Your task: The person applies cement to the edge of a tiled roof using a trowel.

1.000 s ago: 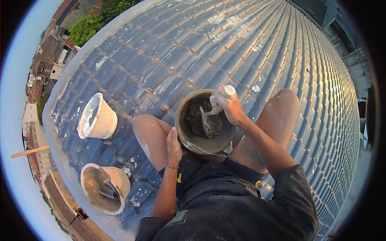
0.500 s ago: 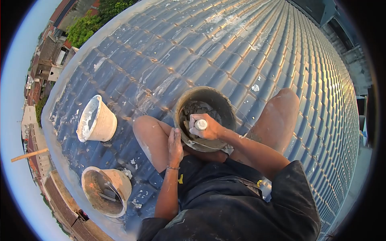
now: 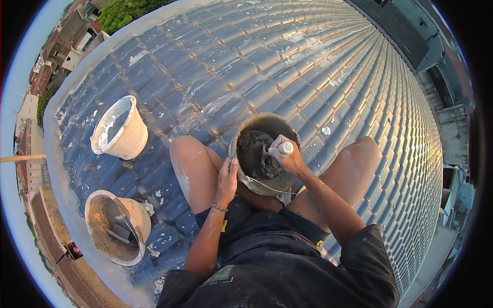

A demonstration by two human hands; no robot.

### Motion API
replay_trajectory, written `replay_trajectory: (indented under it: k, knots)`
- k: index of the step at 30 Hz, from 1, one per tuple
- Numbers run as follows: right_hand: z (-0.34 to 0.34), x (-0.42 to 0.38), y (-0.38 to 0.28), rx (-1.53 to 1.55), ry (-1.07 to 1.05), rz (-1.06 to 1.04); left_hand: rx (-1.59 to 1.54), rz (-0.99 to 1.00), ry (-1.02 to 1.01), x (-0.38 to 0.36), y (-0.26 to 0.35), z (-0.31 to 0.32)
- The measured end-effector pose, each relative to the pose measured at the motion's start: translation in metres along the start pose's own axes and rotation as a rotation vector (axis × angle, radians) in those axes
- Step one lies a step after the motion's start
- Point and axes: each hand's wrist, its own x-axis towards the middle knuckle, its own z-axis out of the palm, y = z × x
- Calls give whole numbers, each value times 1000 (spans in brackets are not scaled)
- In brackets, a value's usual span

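Note:
I sit on a dark tiled roof [image 3: 287, 66] with a mortar bucket [image 3: 257, 123] between my bare knees. Grey wet mortar [image 3: 256, 149] fills its left side. My right hand [image 3: 288, 155] is shut on a trowel's pale handle [image 3: 285, 148], the blade down in the mortar and mostly hidden. My left hand [image 3: 227, 179] lies flat against the bucket's near-left wall, by my left knee [image 3: 187, 154].
A white bucket [image 3: 119, 129] lies tilted on the tiles to the left. A second bucket [image 3: 115, 226] with tools and mortar residue stands nearer the roof's left edge [image 3: 54, 169]. Beyond that edge is a long drop to houses and trees. The roof slopes away on the right.
My right hand went from the bucket's far right rim to its near rim, then to the middle, working the trowel through the mortar. My head turned, shifting the view; the left hand shifted onto the bucket's wall.

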Motion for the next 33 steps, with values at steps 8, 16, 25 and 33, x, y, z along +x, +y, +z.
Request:
replay_trajectory:
  k: [8,16,25,33]
  knots:
    - [26,0,-47,8,213,132,44,-26,8,-13,-11,-6]
    - [43,-17,-35,-8,10,17,7,-24,-22,-5,-9,-5]
    - [26,40,3,261,472,309,36,34,11,-13,-7,-7]
    - [59,-22,-79,319,452,36,-62,24,-37,-9,-18,-4]
